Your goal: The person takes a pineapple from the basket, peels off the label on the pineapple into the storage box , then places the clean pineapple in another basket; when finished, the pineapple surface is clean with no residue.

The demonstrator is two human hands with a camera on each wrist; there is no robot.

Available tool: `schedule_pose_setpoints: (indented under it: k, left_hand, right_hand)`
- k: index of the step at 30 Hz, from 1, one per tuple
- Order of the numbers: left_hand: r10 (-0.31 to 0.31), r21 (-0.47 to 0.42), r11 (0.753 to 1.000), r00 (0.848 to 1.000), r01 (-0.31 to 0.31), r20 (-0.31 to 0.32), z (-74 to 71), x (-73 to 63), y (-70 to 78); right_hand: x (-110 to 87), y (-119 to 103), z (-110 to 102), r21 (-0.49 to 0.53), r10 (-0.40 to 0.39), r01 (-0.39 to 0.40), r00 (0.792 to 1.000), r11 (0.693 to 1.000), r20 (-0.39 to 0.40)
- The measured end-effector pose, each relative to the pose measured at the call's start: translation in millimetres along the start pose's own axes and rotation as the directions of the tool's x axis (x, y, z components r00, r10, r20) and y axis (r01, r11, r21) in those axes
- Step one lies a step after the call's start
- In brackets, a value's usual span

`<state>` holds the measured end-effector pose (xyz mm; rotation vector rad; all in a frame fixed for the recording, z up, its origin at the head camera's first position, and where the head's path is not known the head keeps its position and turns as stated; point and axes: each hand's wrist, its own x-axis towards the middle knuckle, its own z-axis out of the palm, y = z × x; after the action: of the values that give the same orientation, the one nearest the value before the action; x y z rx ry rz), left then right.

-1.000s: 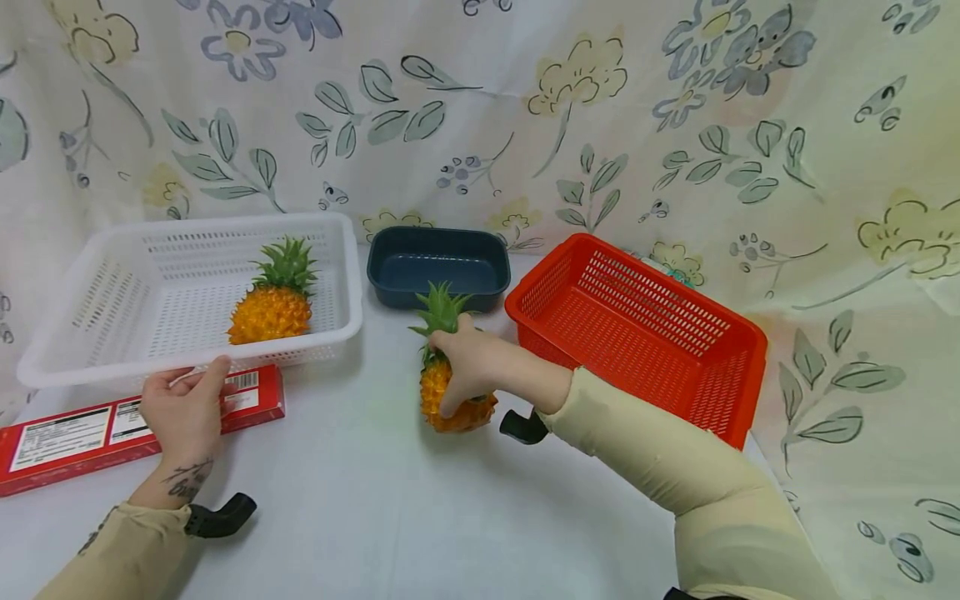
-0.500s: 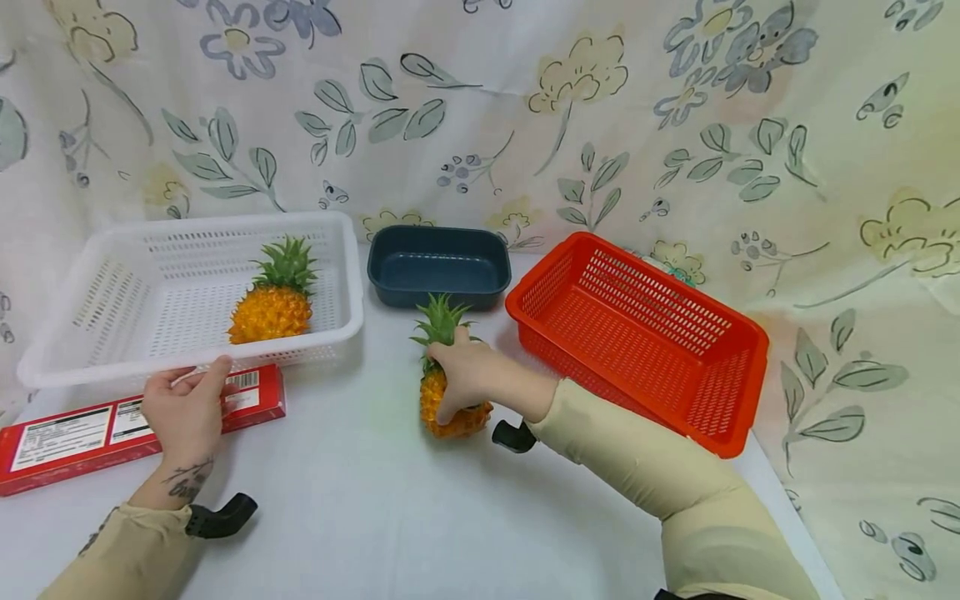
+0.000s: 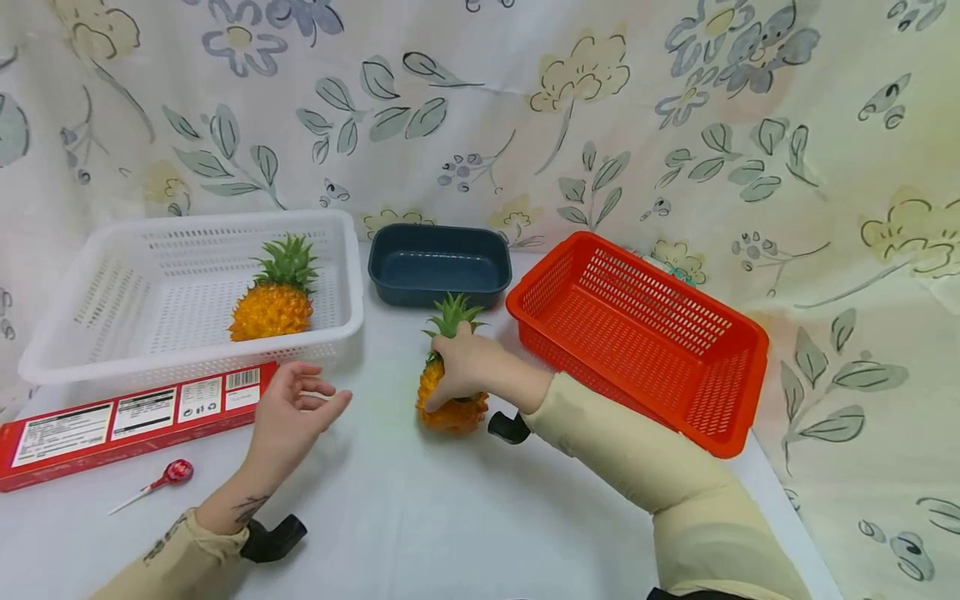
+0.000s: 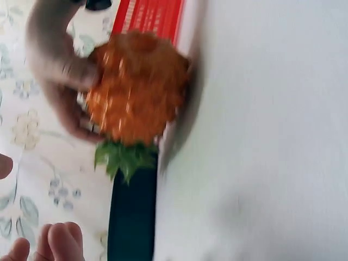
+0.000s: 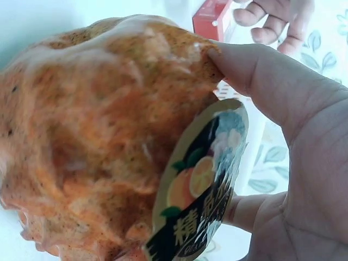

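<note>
My right hand [image 3: 468,367] grips an orange pineapple [image 3: 452,414] with a green crown, thumb on the near side. In the right wrist view an oval label [image 5: 201,185] is stuck to its bumpy skin. Between the two wrists, my left hand [image 3: 296,412] hovers over the white table, fingers loosely bent and holding nothing. It is nearest the end of a red box [image 3: 202,400] with white printed panels. A second pineapple [image 3: 272,312] lies inside the white basket [image 3: 176,360] at the left.
A dark blue dish [image 3: 440,296] stands at the back centre. To its right is a red perforated basket [image 3: 637,304]. A red-wrapped lollipop [image 3: 177,472] lies in front of the red box. A floral cloth [image 3: 480,108] hangs behind.
My left hand has left the white basket's front rim and moved right and toward me, uncovering the lollipop. My right hand, holding the pineapple, has shifted only slightly.
</note>
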<state>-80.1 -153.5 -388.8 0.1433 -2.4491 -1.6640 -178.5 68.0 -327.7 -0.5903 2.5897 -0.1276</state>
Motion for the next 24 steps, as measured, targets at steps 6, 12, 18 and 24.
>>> schedule_pose_setpoints:
  k: [6,12,18,24]
  left_hand:
    - [-0.028,0.108,0.994,0.982,0.007,0.186,36.3,0.9,8.3]
    - [-0.065,0.190,0.982,0.957,0.010,0.282,68.5,2.8,13.5]
    - [-0.025,0.228,0.972,0.948,-0.051,0.317,89.3,5.9,15.4]
    - [0.022,0.203,0.975,0.953,-0.087,0.304,98.3,10.3,12.0]
  right_hand:
    - [5.8,-2,-3,-0.050,0.063,-0.064,0.998,0.997,-0.008]
    - [10.3,-5,-6,-0.080,0.102,-0.103,0.995,0.991,-0.023]
    - [11.6,-6,-7,-0.110,0.082,-0.086,0.996,0.990,-0.040]
    - [10.4,5,-13,-0.007,0.027,-0.027,0.999,1.000,-0.035]
